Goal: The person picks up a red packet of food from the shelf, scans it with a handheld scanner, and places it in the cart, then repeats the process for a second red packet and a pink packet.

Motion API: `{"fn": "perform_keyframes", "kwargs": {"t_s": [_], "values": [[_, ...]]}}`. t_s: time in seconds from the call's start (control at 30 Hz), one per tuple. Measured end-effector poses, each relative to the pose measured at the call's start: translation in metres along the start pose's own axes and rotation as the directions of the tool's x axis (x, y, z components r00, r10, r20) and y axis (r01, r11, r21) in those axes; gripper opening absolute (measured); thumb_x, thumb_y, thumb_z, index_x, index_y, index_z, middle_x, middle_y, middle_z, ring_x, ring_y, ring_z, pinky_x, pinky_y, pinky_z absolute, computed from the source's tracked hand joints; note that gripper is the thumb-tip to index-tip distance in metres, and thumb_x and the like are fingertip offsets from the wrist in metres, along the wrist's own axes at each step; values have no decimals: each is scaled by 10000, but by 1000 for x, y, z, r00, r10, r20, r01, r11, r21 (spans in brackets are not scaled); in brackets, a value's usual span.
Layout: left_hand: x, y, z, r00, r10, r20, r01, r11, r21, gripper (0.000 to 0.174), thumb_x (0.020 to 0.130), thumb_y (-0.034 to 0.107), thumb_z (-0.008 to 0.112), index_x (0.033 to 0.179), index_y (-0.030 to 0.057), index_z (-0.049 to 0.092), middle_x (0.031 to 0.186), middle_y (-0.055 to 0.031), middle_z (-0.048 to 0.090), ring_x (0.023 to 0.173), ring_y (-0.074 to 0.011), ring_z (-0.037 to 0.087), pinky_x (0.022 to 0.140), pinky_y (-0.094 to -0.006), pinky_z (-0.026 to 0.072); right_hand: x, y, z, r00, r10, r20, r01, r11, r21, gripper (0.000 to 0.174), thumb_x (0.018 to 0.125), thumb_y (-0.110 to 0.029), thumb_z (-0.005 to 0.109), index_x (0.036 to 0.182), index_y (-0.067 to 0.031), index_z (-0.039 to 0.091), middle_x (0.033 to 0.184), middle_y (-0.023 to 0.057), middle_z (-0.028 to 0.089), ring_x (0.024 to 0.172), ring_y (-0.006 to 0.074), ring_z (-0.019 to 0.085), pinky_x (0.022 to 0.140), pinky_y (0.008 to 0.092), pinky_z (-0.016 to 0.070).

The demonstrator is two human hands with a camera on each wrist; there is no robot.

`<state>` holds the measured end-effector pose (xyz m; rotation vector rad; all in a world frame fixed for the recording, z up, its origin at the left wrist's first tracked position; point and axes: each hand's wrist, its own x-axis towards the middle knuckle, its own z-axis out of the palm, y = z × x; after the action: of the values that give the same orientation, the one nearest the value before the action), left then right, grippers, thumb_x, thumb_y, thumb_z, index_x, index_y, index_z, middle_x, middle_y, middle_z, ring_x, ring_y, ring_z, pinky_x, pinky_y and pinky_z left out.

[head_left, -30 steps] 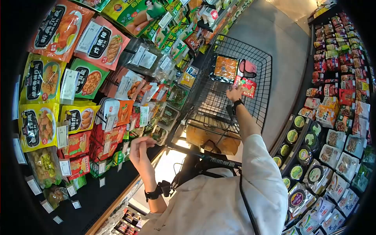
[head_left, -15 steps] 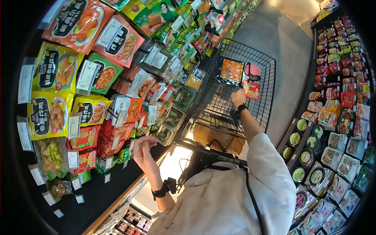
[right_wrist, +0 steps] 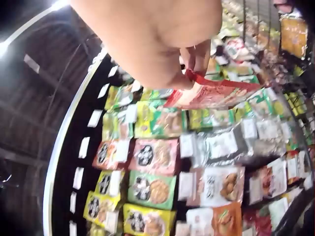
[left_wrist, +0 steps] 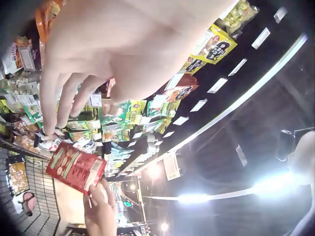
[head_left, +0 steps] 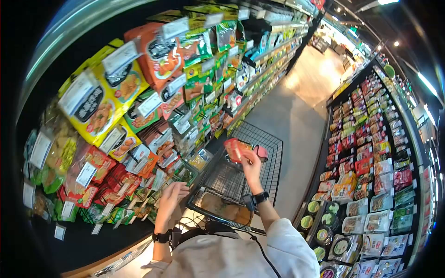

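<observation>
My left hand [head_left: 172, 199] hung relaxed near the shelf [head_left: 106, 238]; my right hand [head_left: 252, 172] pinched a red packet [head_left: 236, 150] above the cart [head_left: 281, 144]. From my head, the packet mostly blocked an orange pack [left_wrist: 18, 178] in the cart, beside a pink item [head_left: 261, 153]. Beyond stretched the aisle floor [head_left: 299, 109]. Only the left wrist view showed that pack unobstructed, plus the packet's pale label [left_wrist: 97, 166].

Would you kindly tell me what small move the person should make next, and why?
Probably carry the red packet across toward the hanging red packets: the right hand already pinches it and holds it up, similar-looking packets hang on the person's left, and the left hand, holding nothing, is near that display and could perhaps help.
</observation>
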<state>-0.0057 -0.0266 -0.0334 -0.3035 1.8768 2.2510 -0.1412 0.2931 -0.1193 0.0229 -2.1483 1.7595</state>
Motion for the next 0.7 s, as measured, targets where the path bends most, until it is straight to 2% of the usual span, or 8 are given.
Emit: {"fn": "perform_keyframes", "kwargs": {"t_s": [0.1,0.2,0.23,0.37,0.43,0.5,0.6,0.7], "values": [[-7,11,-7,998,-34,44,41,983,-178,745,1026,570,363,1321,-105,471,1182,-223,632,1094,-295,646,978,-373,493,-28,-121,35,949,63,308,-108,985,132,284,922,12,633,1202,-35,619,1028,26,699,975,120,656,804,261,523],[-12,11,-26,998,15,57,8,924,-382,935,951,731,324,1429,-73,332,1286,-270,575,1150,-370,618,1016,-431,467,-55,-166,72,777,-221,590,149,974,169,224,907,7,646,1125,-28,682,1044,67,721,976,161,684,844,302,535],[-15,11,-37,991,92,93,-26,836,-548,753,990,603,443,1410,-20,399,1292,-214,588,1147,-316,625,995,-412,480,-64,-182,83,671,-243,701,194,969,150,212,897,8,653,1101,-27,701,1047,88,726,980,180,692,856,317,538],[-35,-4,-79,890,142,-433,-271,929,-253,402,941,320,671,1206,25,608,1097,-66,683,980,-149,638,850,-341,504,-97,-215,139,349,-390,852,454,866,210,266,868,-40,687,1134,-38,695,1124,136,703,1096,267,654,955,366,499],[-60,15,-97,805,301,-511,-319,946,54,299,936,255,673,1089,-1,649,1012,-64,700,906,-138,621,813,-324,491,-109,-228,162,391,-484,783,546,807,226,463,869,-63,695,1315,-28,578,1285,146,632,1198,272,598,1027,368,449],[-82,26,-111,770,371,-520,-390,918,77,245,924,184,676,1066,-15,645,1014,-82,696,891,-160,624,821,-330,491,-126,-229,189,619,-294,728,188,956,226,631,894,-80,680,1457,-16,402,1406,151,539,1264,266,544,1078,373,401],[-102,27,-131,657,481,-580,-504,853,136,235,903,100,659,1105,-19,639,1046,-130,678,932,-201,631,849,-340,487,-133,-227,231,421,119,899,-508,853,125,565,973,-163,630,1463,-26,385,1366,115,568,1206,185,572,974,335,485],[-116,32,-148,543,607,-581,-536,783,317,210,897,82,657,1073,-32,643,1066,-154,665,979,-238,638,853,-350,489,-149,-223,261,264,126,956,-580,813,53,473,976,-103,611,1408,-13,440,1260,100,630,1078,138,620,906,279,496]]}}
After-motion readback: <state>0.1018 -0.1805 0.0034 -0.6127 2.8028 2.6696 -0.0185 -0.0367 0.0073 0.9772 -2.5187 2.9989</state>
